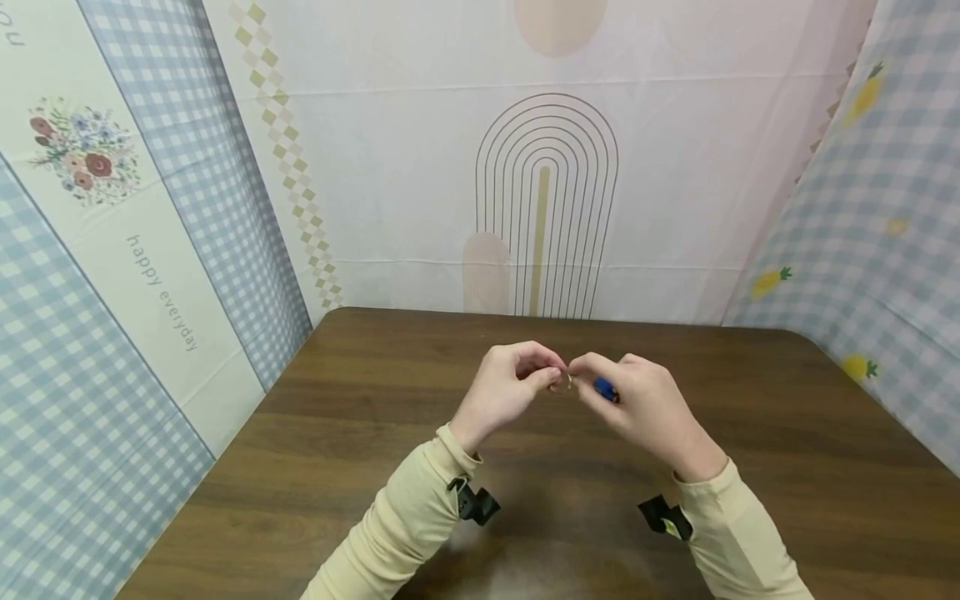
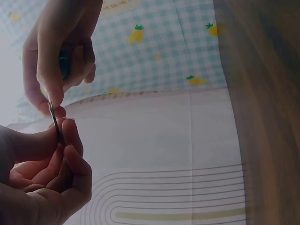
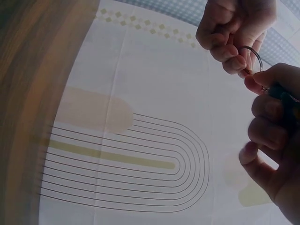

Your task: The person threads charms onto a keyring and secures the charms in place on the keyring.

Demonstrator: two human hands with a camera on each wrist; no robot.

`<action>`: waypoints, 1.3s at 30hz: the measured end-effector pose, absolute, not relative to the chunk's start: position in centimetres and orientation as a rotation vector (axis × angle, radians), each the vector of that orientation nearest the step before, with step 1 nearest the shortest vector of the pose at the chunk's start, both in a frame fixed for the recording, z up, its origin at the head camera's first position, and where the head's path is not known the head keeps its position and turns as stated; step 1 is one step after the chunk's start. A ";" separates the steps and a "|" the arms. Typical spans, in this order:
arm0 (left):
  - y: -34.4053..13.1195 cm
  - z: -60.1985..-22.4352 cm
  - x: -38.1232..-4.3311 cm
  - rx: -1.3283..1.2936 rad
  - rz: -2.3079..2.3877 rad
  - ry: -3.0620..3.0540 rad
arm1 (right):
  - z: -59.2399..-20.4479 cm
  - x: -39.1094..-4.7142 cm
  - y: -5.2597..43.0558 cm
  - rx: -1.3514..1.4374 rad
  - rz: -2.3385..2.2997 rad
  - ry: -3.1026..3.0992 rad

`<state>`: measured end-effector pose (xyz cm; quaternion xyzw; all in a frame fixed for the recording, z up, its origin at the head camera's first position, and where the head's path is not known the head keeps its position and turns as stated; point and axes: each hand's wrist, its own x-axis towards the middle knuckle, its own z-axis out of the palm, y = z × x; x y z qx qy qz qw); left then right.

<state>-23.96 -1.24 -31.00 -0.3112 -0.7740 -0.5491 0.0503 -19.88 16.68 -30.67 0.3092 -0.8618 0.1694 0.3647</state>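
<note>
Hands raised together above the dark brown wooden table (image 1: 360, 433), well off its surface. Left hand (image 1: 504, 390) pinching a small round metal split ring (image 1: 561, 383) between thumb and forefinger, remaining fingers curled into the palm. Right hand (image 1: 639, 402) meeting it fingertip to fingertip, thumb and forefinger nipping the same ring from the other side, lower fingers wrapped around a small blue object (image 1: 606, 389) mostly hidden in the fist. Cream sleeves (image 1: 405, 525) below both wrists. Pale arch-patterned backdrop cloth (image 1: 547, 200) behind.
</note>
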 end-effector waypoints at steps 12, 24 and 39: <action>-1.7 -32.6 -25.9 -0.917 -1.146 -2.765 | -33.7 -23.1 19.1 0.932 0.998 -2.830; -1.4 -37.6 -28.0 -0.964 -0.670 -3.093 | -39.0 -25.0 17.9 1.038 1.285 -3.126; -0.9 -38.7 -26.4 -1.023 -0.466 -3.090 | -39.1 -24.1 18.5 0.849 1.335 -3.211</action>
